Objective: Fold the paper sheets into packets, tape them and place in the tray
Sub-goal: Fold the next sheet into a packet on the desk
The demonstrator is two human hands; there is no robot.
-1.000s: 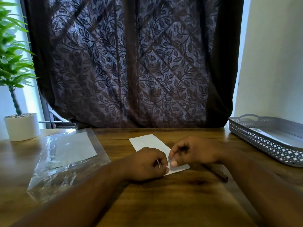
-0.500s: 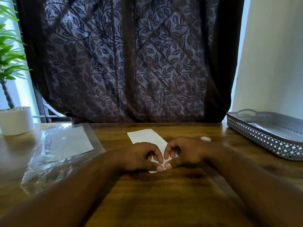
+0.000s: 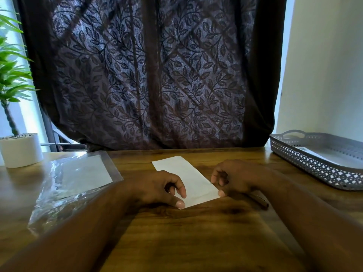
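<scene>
A white paper (image 3: 191, 178), folded into a long strip, lies slanted on the wooden table (image 3: 196, 242) in the middle. My left hand (image 3: 157, 190) has curled fingers at the strip's near left corner, thumb under the edge and forefinger on top. My right hand (image 3: 238, 178) is at the near right corner, its thumb tip on the corner and curled fingers along the strip's right edge. The grey perforated tray (image 3: 312, 166) stands at the right with a white packet (image 3: 306, 151) inside.
A clear plastic bag (image 3: 59, 195) holding white sheets lies at the left. A thin brown stick (image 3: 260, 201) pokes out from under my right wrist. A white plant pot (image 3: 21, 151) stands at the far left. A dark curtain (image 3: 153, 75) hangs behind the table.
My hands, close together at the strip's near end before, have slid apart to its two near corners, uncovering more of the paper.
</scene>
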